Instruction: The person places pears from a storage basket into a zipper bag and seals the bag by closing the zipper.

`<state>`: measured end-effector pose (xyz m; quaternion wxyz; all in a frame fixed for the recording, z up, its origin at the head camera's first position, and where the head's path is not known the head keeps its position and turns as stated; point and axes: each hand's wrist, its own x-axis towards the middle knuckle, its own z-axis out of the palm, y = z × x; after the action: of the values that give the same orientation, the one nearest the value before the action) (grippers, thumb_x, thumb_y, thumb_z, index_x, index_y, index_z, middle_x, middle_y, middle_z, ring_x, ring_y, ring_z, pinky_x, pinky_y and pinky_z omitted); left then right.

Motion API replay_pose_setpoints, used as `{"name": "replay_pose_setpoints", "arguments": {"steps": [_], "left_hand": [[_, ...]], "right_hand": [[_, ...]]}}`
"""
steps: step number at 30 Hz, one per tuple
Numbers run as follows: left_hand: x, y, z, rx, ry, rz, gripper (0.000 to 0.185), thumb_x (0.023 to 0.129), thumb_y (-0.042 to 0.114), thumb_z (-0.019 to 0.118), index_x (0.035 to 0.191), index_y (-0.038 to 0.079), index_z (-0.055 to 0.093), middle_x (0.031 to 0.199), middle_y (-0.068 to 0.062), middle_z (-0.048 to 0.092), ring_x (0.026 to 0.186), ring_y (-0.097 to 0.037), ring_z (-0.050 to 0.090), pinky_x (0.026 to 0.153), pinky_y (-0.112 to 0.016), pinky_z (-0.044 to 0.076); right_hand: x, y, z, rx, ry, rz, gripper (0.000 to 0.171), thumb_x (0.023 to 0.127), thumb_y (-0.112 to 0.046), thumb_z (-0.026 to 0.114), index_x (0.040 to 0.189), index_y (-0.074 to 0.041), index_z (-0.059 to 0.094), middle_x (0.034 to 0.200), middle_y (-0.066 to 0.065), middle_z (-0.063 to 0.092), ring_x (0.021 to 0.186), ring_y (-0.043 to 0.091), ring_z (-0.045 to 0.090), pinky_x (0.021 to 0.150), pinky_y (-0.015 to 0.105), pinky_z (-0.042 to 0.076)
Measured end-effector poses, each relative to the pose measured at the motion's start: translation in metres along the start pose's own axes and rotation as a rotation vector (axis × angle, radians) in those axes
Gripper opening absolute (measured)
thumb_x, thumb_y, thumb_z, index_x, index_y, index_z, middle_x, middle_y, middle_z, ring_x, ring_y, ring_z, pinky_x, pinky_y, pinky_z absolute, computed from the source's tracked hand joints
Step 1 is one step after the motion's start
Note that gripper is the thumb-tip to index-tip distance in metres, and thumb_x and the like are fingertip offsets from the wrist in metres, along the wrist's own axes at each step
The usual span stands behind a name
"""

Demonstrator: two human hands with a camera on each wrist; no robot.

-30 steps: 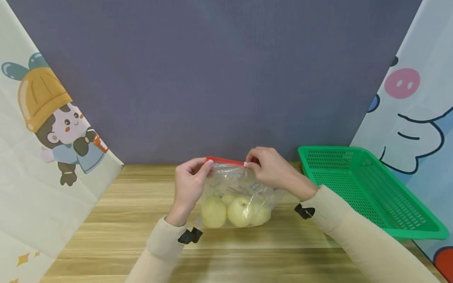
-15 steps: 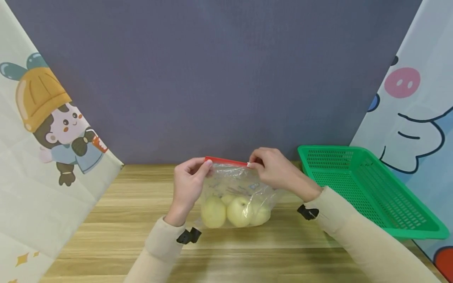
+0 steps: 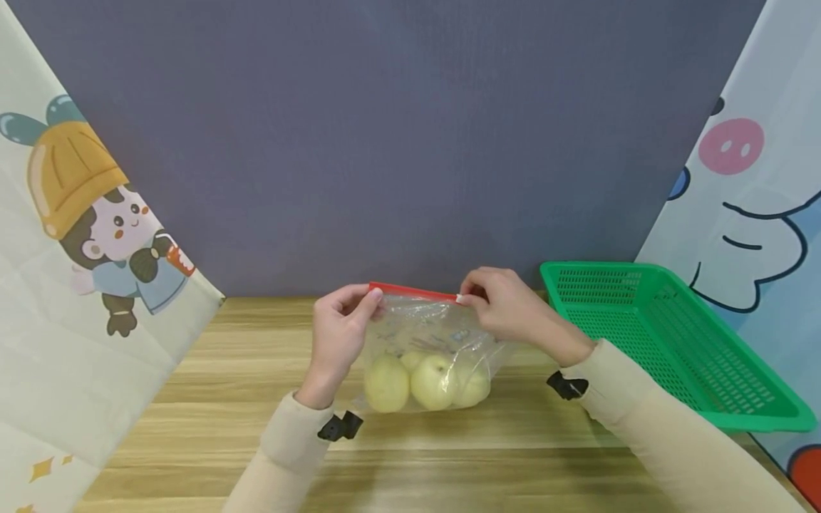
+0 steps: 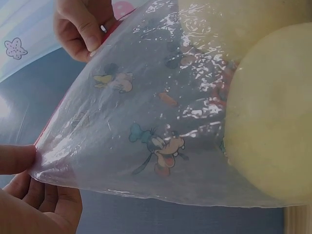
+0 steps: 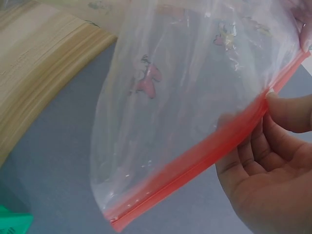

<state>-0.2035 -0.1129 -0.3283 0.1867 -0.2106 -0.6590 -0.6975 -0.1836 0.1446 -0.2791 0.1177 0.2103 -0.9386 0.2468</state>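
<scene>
A clear plastic zip bag [image 3: 420, 320] with a red zip strip [image 5: 195, 158] stands upright on the table, cartoon prints on its film. Several round, pale yellow-green fruits [image 3: 388, 383] lie at its bottom; apples or pears, I cannot tell. My left hand [image 3: 336, 335] pinches the strip's left end between thumb and fingers. Farther right along the strip, my right hand [image 3: 503, 306] pinches it, thumb in front. A small white bit shows at the right thumb tip; slider or nail, I cannot tell. In the right wrist view, the strip's free end runs past my right hand [image 5: 278, 165].
A green perforated plastic basket [image 3: 648, 356] stands to the right of the bag. Beneath is a wood-grain table [image 3: 256, 370]. A dark grey panel [image 3: 410, 142] rises behind it, with cartoon-printed sheets [image 3: 96, 249] on both sides.
My right hand has slid a little to the right along the red strip, so more of it shows between my hands. The left hand has shifted only slightly left. The fruits stay in place.
</scene>
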Motion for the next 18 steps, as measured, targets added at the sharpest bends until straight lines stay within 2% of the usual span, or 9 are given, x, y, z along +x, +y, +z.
{"name": "replay_pose_setpoints", "arguments": {"steps": [18], "left_hand": [[0.0012,-0.0007,-0.0044,0.006,-0.014,0.009,0.012,0.096,0.004,0.07,0.095,-0.007,0.074,0.084,-0.02,0.072,0.069,-0.017,0.069,0.067,-0.031,0.063]], "right_hand": [[-0.0066,0.0096,-0.004,-0.01,0.015,0.015,0.006,0.098,-0.009,0.067,0.092,-0.008,0.069,0.084,0.001,0.063,0.072,0.016,0.056,0.064,0.032,0.051]]}}
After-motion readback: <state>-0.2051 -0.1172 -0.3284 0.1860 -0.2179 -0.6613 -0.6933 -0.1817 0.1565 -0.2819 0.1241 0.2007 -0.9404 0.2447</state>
